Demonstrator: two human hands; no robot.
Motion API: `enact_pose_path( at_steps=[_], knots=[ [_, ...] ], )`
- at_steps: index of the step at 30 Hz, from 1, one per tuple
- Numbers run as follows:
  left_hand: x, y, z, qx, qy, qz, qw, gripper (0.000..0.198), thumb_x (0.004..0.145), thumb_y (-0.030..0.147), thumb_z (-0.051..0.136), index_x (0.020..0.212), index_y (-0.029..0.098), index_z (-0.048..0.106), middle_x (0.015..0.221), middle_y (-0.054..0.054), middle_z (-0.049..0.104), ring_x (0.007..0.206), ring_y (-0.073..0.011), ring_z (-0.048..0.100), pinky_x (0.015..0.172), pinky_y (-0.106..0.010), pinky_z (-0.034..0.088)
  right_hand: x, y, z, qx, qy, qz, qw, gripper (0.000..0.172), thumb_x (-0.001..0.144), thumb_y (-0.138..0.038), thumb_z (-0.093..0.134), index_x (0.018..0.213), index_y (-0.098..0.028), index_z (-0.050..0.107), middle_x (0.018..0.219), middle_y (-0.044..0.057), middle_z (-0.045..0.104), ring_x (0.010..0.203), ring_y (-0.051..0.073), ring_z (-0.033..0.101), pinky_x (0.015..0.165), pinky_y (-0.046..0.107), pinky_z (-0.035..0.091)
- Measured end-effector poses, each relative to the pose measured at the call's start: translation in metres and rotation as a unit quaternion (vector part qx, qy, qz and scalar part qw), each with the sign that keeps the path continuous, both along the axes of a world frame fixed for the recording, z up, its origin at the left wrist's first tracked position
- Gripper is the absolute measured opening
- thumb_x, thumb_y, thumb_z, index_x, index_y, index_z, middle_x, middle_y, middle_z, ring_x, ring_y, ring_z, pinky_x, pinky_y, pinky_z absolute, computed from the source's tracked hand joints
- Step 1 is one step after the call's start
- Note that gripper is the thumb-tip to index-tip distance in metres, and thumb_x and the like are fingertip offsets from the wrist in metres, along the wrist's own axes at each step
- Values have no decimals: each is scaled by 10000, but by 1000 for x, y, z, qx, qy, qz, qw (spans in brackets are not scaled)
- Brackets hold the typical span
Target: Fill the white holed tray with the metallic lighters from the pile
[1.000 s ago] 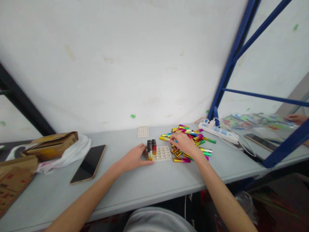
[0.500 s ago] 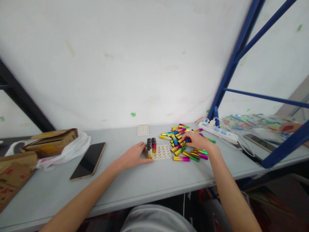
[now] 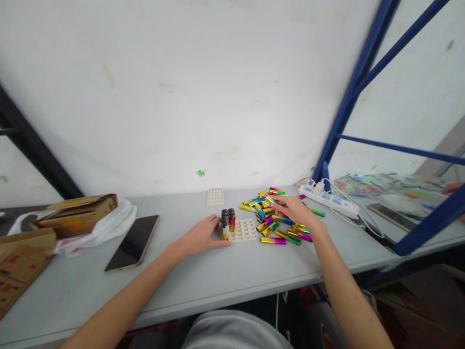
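- To the left of the holed tray (image 3: 247,230), beyond the left hand, lies a dark phone (image 3: 133,242), flat on the table (image 3: 203,281).
- The left hand (image 3: 199,236) is at the left end of the tray, its thumb spread well away from the fingers, around the corner; whether it presses the tray or a lighter, I cannot tell.
- The black-topped lighters (image 3: 225,227) stand upright at the left end of the tray, between this thumb and fingers.
- To the right of the tray are the shiny coloured pieces (image 3: 282,220), in a loose pile, under and around the right hand and well apart from the left one.
- They are probably light, stiff and rather slippery, so they may roll; I would take one by the middle of its length, with the fingertips.
- The right hand (image 3: 296,211) is to the right of the tray, fingers bent, over the pile; a gold piece (image 3: 270,199) lies at its fingertips, but whether it is pinched I cannot tell.
- Behind the tray, slightly left, is a second, smaller-looking tray (image 3: 215,197).
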State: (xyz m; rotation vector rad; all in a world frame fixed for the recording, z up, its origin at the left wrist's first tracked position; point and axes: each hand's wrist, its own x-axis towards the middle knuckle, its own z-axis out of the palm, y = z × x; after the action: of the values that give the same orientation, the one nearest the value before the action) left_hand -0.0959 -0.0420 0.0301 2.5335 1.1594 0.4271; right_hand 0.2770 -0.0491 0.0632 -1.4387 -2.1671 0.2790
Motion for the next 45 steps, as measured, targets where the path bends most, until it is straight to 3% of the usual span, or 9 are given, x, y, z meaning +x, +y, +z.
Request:
enact_pose_path(
  at_steps=[6,9,12,17,21,24,30,39,45],
  knots=[
    [0,0,0,3,12,5,1000,567,810,730,753,995,209,623,1070,-104,669,973,-316,669,893,-416,542,-30,7,-3,85,117,-61,988,419,1057,-482,494,1097,-223,821,1145,114,820,1072,311,743,988,426,543],
    [0,0,-1,5,4,0,1000,561,808,722,758,993,209,624,1058,-96,669,965,-308,666,886,-406,539,-49,10,-5,69,213,-63,973,431,947,-623,654,885,-209,757,890,67,775,807,246,691,794,361,546],
    [0,-1,-1,6,-3,-2,1000,553,812,712,759,996,206,629,1058,-97,669,956,-306,663,880,-413,540,-67,5,-2,37,264,-47,963,560,883,-729,691,677,-221,574,644,-8,574,623,175,528,625,312,449],
    [0,0,-2,4,-17,-10,1000,573,808,725,763,1010,203,641,1066,-107,679,961,-315,663,891,-429,542,-93,-10,2,-61,332,74,938,580,979,-772,526,792,-224,561,708,-2,592,675,163,568,636,292,477],
    [-1,3,-5,5,-11,-8,1000,577,806,730,766,996,201,638,1051,-104,671,957,-318,663,877,-422,539,-104,-10,-9,-121,405,56,904,565,919,-809,586,871,-257,472,637,-78,425,513,113,396,480,247,372],
    [-1,3,-4,4,-8,-13,1000,572,813,718,769,1012,197,641,1051,-100,661,953,-310,654,884,-418,536,-108,-8,-16,-107,389,31,915,613,882,-853,586,831,-254,464,628,-74,386,517,111,345,448,243,284],
    [-1,2,-3,-6,-12,-23,1000,584,832,693,767,1094,185,647,1090,-104,653,985,-303,645,913,-416,531,-115,-8,-19,-105,376,-22,920,703,940,-878,403,644,-242,442,552,-42,355,527,129,329,489,282,276],
    [-1,5,-5,2,-16,-22,1000,574,812,731,761,1010,209,628,1051,-92,654,950,-302,647,880,-419,537,-125,-11,-20,-144,350,-52,924,463,954,-487,387,554,-252,393,470,-26,366,484,140,345,513,297,254],
    [0,3,-3,4,-25,-18,1000,587,795,755,757,990,215,637,1026,-83,662,930,-297,648,863,-417,541,-126,-11,-18,-150,376,-54,913,545,978,-623,386,577,-254,400,493,-40,320,496,143,350,527,291,277]
  ],
)
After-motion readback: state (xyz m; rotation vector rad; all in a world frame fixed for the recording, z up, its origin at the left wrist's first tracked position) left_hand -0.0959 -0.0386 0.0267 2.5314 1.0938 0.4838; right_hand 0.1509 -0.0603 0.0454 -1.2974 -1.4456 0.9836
